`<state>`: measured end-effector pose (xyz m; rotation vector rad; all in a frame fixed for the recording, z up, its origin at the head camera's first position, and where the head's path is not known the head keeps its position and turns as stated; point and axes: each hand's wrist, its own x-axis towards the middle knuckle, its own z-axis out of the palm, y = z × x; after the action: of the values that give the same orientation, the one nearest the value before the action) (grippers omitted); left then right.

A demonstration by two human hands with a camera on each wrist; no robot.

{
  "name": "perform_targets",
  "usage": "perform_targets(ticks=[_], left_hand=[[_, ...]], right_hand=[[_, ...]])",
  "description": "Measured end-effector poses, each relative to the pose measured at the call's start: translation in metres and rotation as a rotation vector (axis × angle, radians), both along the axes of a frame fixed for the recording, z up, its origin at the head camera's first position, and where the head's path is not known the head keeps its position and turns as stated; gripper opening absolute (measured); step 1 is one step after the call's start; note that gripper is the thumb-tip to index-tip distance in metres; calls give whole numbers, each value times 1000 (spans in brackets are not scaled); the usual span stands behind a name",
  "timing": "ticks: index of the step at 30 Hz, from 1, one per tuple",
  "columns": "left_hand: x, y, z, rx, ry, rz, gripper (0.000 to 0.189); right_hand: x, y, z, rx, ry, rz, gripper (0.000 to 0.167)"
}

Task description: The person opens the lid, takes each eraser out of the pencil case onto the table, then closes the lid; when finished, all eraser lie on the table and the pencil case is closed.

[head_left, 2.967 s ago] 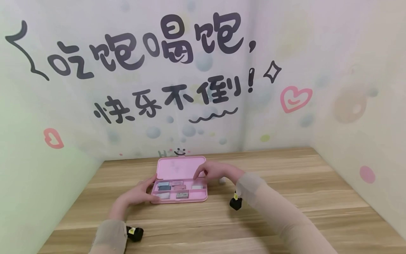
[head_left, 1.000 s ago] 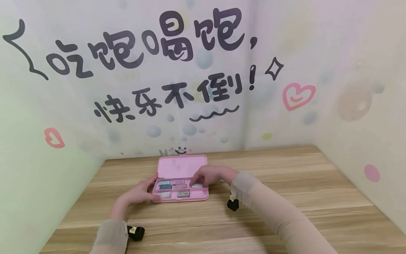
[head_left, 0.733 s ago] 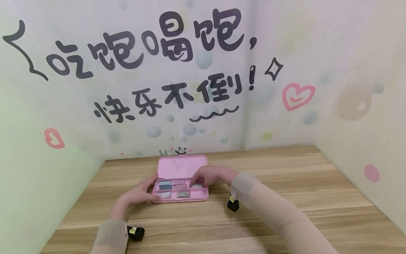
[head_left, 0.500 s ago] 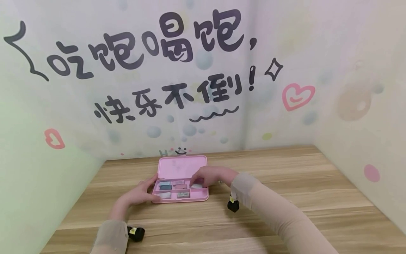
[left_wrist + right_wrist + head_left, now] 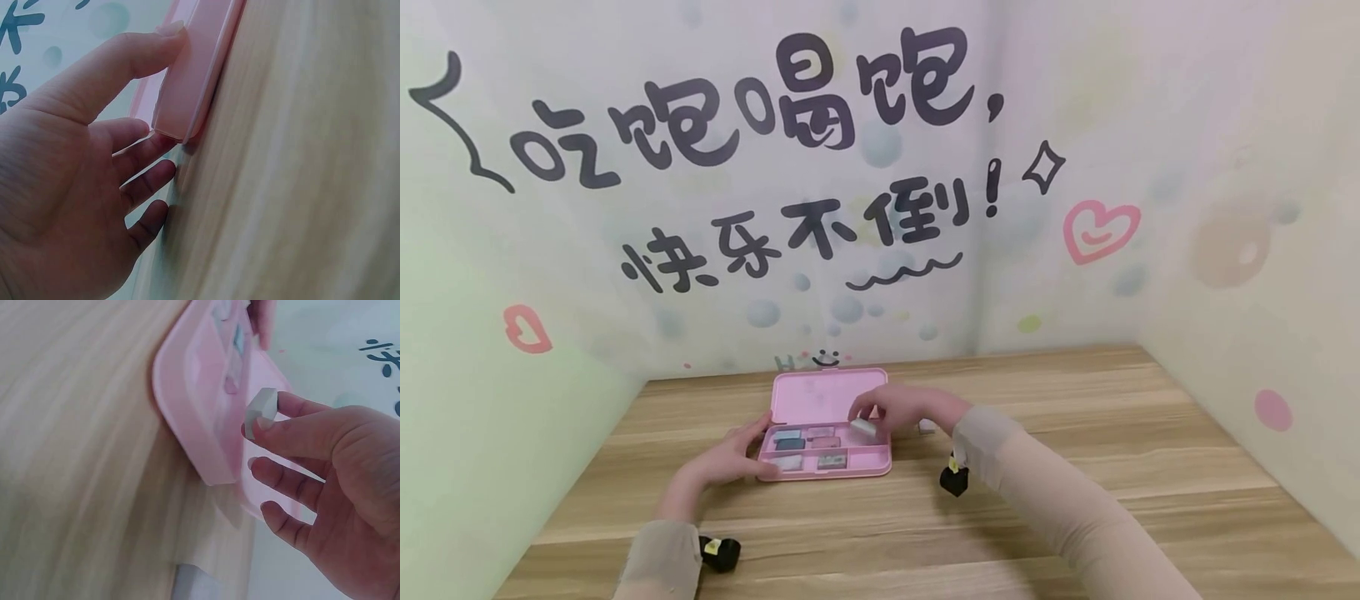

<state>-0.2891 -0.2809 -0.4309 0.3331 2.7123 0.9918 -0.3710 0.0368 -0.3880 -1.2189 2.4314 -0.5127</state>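
Furthest left in the head view, the left hand (image 5: 726,458) is spanning the near end of the pink case (image 5: 829,476), its grip narrow: the thumb is pressing at the front corner while a finger is bearing on the rear one. This hold is probably steadying the case so that it isn't sliding on the worktop (image 5: 1075,400). The lid (image 5: 820,396) is standing open at the back, leaning away, which is leaving the inside in reach.

Inside, the left part of the rear row is holding a light blue block (image 5: 787,435) just behind a dark blue-grey block (image 5: 790,445). In front of the lengthwise divider, a pale block (image 5: 788,462) is lying near the thumb. Further right, two pinkish blocks (image 5: 822,437) are resting in the rear row, and a grey block (image 5: 831,461) is lying in front of them; the walls and divider are presumably stopping these pieces from drifting.

Above the right end of the rear row, the right hand (image 5: 904,406) is holding a white block (image 5: 261,409), tilted and clear of the case floor. Its grip is closing on the piece between the thumb and a finger behind it, while two other fingers are hanging loosely bent, apart from it; a fingertip pinch like this is likely suiting something so small.

Just right of the case, another pale piece (image 5: 927,426) is lying on the worktop, partly hidden by the wrist.
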Motion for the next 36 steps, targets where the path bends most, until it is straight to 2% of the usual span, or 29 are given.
perform_targets(ticks=[10, 16, 24, 36], left_hand=[[1, -1, -2, 10, 17, -13, 107], [2, -2, -3, 13, 16, -7, 106], [2, 1, 0, 24, 9, -13, 107], [-2, -3, -5, 19, 15, -18, 107]], right_hand=[[-1, 12, 8, -77, -47, -39, 42], [-3, 20, 4, -124, -62, -71, 41], [-4, 39, 0, -196, -125, -136, 41], [-4, 71, -3, -318, -123, -190, 42]])
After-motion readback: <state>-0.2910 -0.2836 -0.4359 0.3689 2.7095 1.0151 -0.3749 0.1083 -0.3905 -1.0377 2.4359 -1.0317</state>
